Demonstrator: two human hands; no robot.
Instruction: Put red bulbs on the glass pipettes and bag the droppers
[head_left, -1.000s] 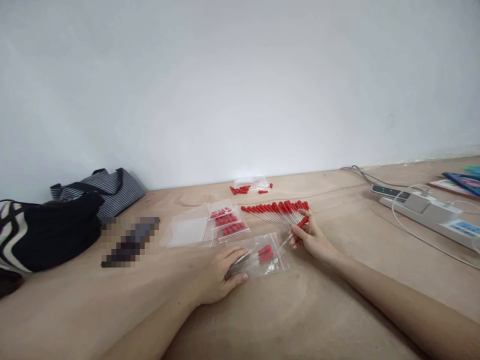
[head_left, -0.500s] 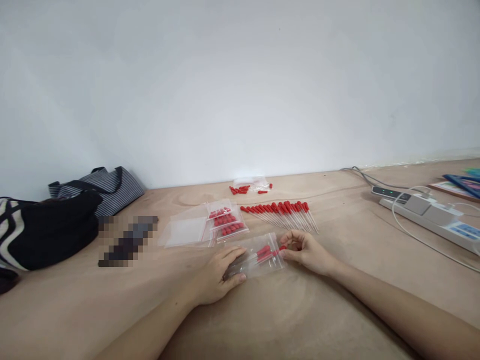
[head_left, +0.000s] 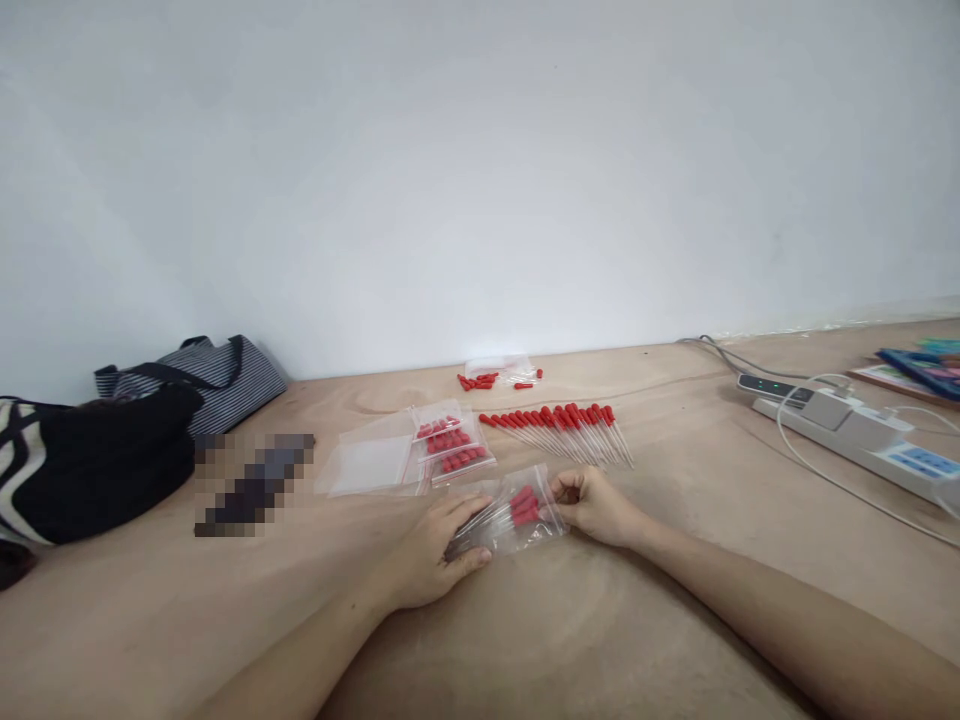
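Observation:
A clear zip bag [head_left: 504,541] lies on the table in front of me, with several red-bulbed droppers [head_left: 524,505] inside, their glass stems pointing left. Holding the bag's left end is my left hand [head_left: 439,550], thumb near its lower edge and fingers over the upper one. At the opening on the right, my right hand [head_left: 596,508] has its fingers curled and pinched at the bag's edge; their tips are partly hidden. Just beyond, a fanned row of loose droppers [head_left: 592,435] lies with bulbs away from me.
Filled zip bags [head_left: 457,465] overlap by flat, unfilled bags [head_left: 371,462] at left. Loose red bulbs [head_left: 478,381] lie near the wall. A power strip [head_left: 862,445] with cables is at right; a striped bag [head_left: 232,385] and a black bag [head_left: 105,465] stand at left.
The dropper at my right fingers has slid left into the bag beside the others. My right hand has shifted slightly left to the bag's edge; my left hand stays in place.

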